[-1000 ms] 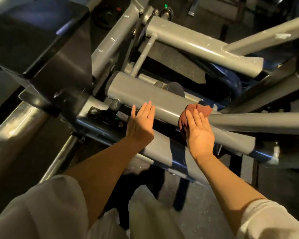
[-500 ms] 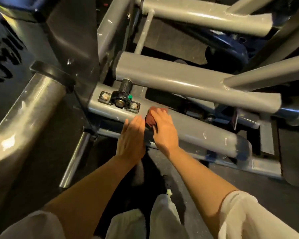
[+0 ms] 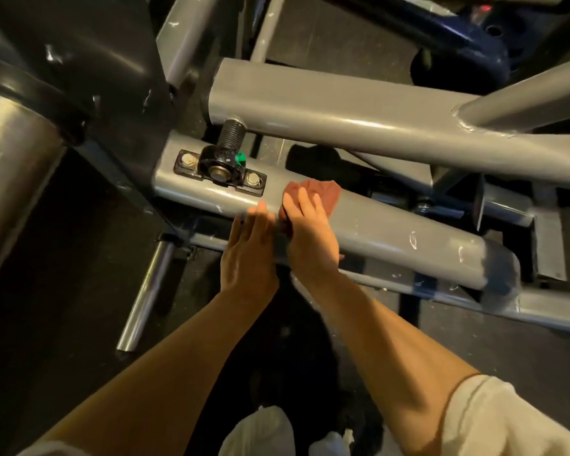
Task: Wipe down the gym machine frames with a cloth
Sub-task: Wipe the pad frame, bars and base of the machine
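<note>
Two bare hands are down on a grey frame bar (image 3: 392, 232) of the gym machine. This bar runs from the upper left to the lower right, low in the machine. The right hand (image 3: 310, 235) lies flat on a dark red cloth (image 3: 323, 194). Its fingers (image 3: 305, 200) are mostly straight and press the cloth onto the top of the bar. Part of the cloth sticks out past the fingertips, and a bit hangs down by the thumb side. The left hand (image 3: 249, 251) sits just beside the right hand, on the near side of the same bar. Its fingers are straight and close together, and it holds nothing. The fingertips look blurry.

Just left of the cloth, a black bracket (image 3: 220, 172) is bolted onto the bar, with a small green cap (image 3: 241, 158) on it. A threaded black rod (image 3: 231, 134) goes up from the bracket to a bigger grey bar (image 3: 359, 116) behind. That bigger bar has a thinner tube (image 3: 524, 103) joined to it on the right. A shiny metal roller (image 3: 10, 166) shows at the far left. The floor (image 3: 63, 291) below is dark. White sleeves (image 3: 494, 419) show at the bottom.
</note>
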A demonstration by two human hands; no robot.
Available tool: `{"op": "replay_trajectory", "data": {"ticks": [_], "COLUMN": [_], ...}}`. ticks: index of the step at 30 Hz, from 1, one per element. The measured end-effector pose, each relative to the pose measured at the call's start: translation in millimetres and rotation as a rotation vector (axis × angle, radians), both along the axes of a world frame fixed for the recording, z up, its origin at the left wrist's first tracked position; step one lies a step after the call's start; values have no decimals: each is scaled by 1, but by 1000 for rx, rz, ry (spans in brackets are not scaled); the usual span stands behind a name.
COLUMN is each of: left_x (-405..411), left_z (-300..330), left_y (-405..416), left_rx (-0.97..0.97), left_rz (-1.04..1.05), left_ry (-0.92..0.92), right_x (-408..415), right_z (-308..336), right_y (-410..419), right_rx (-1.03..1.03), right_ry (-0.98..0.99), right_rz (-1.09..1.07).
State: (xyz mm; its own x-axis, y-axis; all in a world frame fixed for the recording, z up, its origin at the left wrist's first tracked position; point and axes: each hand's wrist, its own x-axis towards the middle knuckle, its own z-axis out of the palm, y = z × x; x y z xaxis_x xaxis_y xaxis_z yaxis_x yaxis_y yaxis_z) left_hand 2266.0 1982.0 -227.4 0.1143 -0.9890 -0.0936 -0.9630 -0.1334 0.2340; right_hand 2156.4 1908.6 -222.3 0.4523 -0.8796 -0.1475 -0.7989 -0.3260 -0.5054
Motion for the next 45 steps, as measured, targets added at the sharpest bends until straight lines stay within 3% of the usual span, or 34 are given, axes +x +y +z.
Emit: {"op": "replay_trajectory", "data": {"ticks": [3,9,15,18,22,26,30,33,37,40,45], "left_x": [-7,-16,-8,-8,-23,-66,-74,-69,-73,-90,-132], "left_z": [8,18,-3,-2,5,-3,-14,-13,-9,-12,-27], "left_y": [0,-1,1,1,0,-6,-17,-16,-15,-16,-29], "left_rx": [-19,41,-38,-53,-49,-56,-90,-12,64,3,-130], "left_rz": [40,75,14,-9,-27,-194,-219,-249,-238,-226,-307], "left_ry": [9,-19,-34,-110,-159,-83,-93,-170,-265,-218,-15], "right_x": [-11,-47,0,-37,-107,-95,-66,-103,-156,-136,-128], "right_z": [-6,-8,-11,-24,-29,-17,-18,-27,-35,-33,-40], "right_y": [-8,3,1,-2,6,9,9,2,-1,-1,-6], "right_rx": [-32,47,-67,-146,-26,105,18,-12,46,92,7], "right_ry": [1,33,-174,-32,45,67,-8,4,104,101,-37], "right_rz": [114,-234,9,74,-122,-302,-137,-35,-273,-398,-152]}}
